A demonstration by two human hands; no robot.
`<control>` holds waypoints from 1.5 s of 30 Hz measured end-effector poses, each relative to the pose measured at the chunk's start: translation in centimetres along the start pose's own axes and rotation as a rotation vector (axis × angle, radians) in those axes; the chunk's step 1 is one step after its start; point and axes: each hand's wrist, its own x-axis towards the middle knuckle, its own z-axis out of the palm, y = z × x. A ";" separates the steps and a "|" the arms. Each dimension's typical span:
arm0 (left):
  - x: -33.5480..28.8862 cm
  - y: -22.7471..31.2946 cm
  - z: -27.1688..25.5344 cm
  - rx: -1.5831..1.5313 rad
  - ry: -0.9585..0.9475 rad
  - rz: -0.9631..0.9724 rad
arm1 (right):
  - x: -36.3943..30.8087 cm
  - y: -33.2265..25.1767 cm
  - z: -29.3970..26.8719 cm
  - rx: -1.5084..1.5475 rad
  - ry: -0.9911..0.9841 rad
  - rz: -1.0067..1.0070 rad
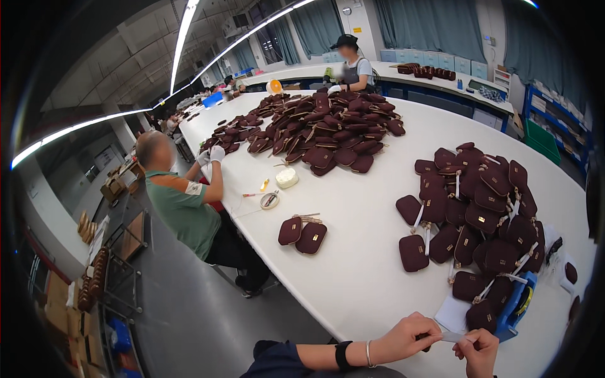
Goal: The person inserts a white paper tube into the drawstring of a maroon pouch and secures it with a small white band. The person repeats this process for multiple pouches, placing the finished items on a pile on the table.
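Near the table's front edge, my left hand (411, 337) and my right hand (480, 354) pinch the two ends of a short whitish strip (451, 337), stretched between them; whether it is tape or paper I cannot tell. A blue tape dispenser (518, 306) with a yellow-edged roll stands just beyond my right hand. Past it spreads a pile of small dark maroon zip pouches (488, 198), several with white strips around their cords. One maroon pouch (481, 316) lies close to the dispenser, beside a white sheet (451, 313).
A bigger heap of maroon pouches (328, 129) fills the table's far part. Two pouches (311, 238) lie mid-table, near a tape roll (270, 200) and a pale yellow block (287, 177). A gloved co-worker (189, 189) is at the left edge; another person (354, 69) sits opposite.
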 end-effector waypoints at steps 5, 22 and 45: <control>1.1 1.2 0.1 -0.011 -0.043 -0.151 | -0.5 2.6 -0.5 -0.292 0.084 -0.338; 1.1 0.5 -0.6 -0.073 -0.141 -0.321 | 0.4 0.8 -1.7 0.243 -0.089 0.364; 2.3 1.3 -0.5 0.012 -0.390 -0.503 | -0.8 3.8 -1.7 0.215 0.069 0.230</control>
